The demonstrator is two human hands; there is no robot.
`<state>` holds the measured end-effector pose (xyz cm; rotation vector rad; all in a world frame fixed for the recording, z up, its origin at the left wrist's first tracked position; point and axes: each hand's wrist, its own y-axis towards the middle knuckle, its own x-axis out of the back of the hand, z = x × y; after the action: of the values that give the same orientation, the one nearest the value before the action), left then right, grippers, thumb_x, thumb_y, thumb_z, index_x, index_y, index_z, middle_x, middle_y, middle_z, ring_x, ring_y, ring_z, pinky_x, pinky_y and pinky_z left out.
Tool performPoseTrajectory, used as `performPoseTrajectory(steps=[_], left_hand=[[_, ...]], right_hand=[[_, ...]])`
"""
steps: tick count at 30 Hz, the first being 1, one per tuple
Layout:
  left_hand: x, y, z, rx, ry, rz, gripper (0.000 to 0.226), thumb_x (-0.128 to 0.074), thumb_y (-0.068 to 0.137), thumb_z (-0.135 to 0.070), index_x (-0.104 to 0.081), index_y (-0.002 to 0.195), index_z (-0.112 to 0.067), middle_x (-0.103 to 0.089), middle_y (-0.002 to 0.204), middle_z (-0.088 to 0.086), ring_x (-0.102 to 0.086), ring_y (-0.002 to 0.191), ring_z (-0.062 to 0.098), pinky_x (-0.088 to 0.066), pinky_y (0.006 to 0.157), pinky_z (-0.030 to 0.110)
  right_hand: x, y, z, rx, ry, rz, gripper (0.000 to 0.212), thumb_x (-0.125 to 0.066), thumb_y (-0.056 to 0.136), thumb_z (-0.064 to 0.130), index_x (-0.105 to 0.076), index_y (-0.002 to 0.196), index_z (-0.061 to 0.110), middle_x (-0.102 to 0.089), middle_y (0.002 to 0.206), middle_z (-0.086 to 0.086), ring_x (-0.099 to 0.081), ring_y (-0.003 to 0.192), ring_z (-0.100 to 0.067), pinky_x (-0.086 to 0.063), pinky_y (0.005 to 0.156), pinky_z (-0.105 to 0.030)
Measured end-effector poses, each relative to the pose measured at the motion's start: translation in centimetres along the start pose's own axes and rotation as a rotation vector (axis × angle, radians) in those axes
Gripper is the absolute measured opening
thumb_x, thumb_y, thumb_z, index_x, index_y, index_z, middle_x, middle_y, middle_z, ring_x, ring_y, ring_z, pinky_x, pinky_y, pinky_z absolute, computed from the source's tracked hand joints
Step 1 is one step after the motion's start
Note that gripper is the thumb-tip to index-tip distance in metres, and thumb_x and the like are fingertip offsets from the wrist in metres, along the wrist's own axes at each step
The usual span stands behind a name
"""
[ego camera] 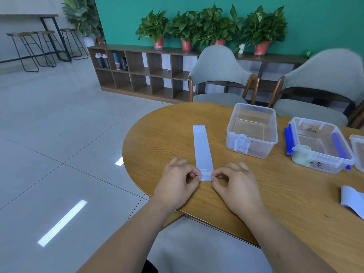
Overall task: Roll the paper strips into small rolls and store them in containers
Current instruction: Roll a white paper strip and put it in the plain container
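Strip: paper strip (202, 150) lies flat on the surface (167, 134), running straight away from me. The "20" print is at the far end, the near end at my fingertips. Laid straight so it rolls even, I'd say.
Left hand: left hand (177, 182) pinches the strip's near-left corner, thumb + forefinger; other fingers curled.
Right hand: right hand (236, 184) pinches the near-right corner the same way. Both corners held prob. so the 1st turn starts square.
Stage: roll barely begun; nearly the whole length is flat.
Open box: clear container (254, 152), no lid, right of the strip and a bit farther. Looks empty, so likely where the roll drops.
2nd box: blue-clipped container (295, 123), further right. Sth pale green inside, can't tell what.
Spare paper: more paper (350, 200) at the near right edge, prob. next up.
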<state>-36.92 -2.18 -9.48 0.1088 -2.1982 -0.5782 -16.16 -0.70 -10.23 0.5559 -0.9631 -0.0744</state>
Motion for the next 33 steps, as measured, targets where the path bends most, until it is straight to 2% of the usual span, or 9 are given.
performPoseTrajectory(steps=[5,14,21,26,31,33], left_hand=[[-0.05,-0.04,-0.16,0.002,0.037,-0.004,0.011,-0.076,0.083,-0.031,-0.075,0.093,-0.034,-0.058,0.082,-0.018,-0.048,0.093,0.003,-0.046,0.087,0.03],[0.07,0.23,0.09,0.047,0.012,0.062,0.002,-0.073,0.09,-0.036,-0.073,0.09,-0.038,-0.057,0.081,-0.015,-0.047,0.092,0.001,-0.034,0.082,0.024],[-0.13,0.31,0.16,0.079,0.012,0.038,0.002,-0.072,0.09,-0.038,-0.071,0.09,-0.039,-0.056,0.08,-0.015,-0.046,0.091,0.0,-0.041,0.087,0.03],[-0.07,0.31,0.21,0.063,0.0,0.009,0.008,-0.073,0.089,-0.036,-0.069,0.096,-0.039,-0.054,0.081,-0.016,-0.046,0.094,-0.003,-0.041,0.088,0.026],[-0.34,0.16,0.19,0.043,0.065,-0.029,0.003,-0.073,0.09,-0.039,-0.074,0.093,-0.04,-0.052,0.079,-0.016,-0.045,0.09,0.003,-0.043,0.084,0.03],[-0.38,0.12,0.05,0.046,0.091,-0.043,0.008,-0.071,0.088,-0.043,-0.074,0.094,-0.04,-0.052,0.079,-0.016,-0.045,0.089,0.006,-0.044,0.084,0.031]], right_hand=[[-0.18,0.01,0.03,-0.016,-0.036,0.01,0.011,-0.071,0.08,0.044,-0.074,0.09,0.04,-0.054,0.081,0.021,-0.048,0.087,-0.008,-0.051,0.078,-0.04],[-0.42,0.3,-0.37,-0.056,-0.039,0.089,0.002,-0.069,0.09,0.043,-0.069,0.089,0.041,-0.053,0.089,0.022,-0.046,0.095,-0.007,-0.042,0.085,-0.039],[-0.44,0.37,-0.38,-0.079,-0.023,0.08,0.002,-0.07,0.091,0.043,-0.07,0.093,0.043,-0.055,0.09,0.02,-0.046,0.095,-0.007,-0.044,0.086,-0.039],[-0.42,0.36,-0.63,-0.073,0.038,0.038,0.01,-0.076,0.09,0.04,-0.069,0.096,0.043,-0.053,0.088,0.02,-0.048,0.093,-0.006,-0.047,0.082,-0.039],[-0.47,0.26,-0.49,-0.047,0.011,0.025,0.006,-0.074,0.091,0.039,-0.072,0.095,0.042,-0.052,0.086,0.019,-0.048,0.09,-0.008,-0.049,0.08,-0.041],[-0.52,0.24,-0.45,-0.048,-0.003,0.021,0.008,-0.075,0.088,0.04,-0.073,0.096,0.041,-0.053,0.087,0.019,-0.049,0.091,-0.009,-0.049,0.08,-0.04]])
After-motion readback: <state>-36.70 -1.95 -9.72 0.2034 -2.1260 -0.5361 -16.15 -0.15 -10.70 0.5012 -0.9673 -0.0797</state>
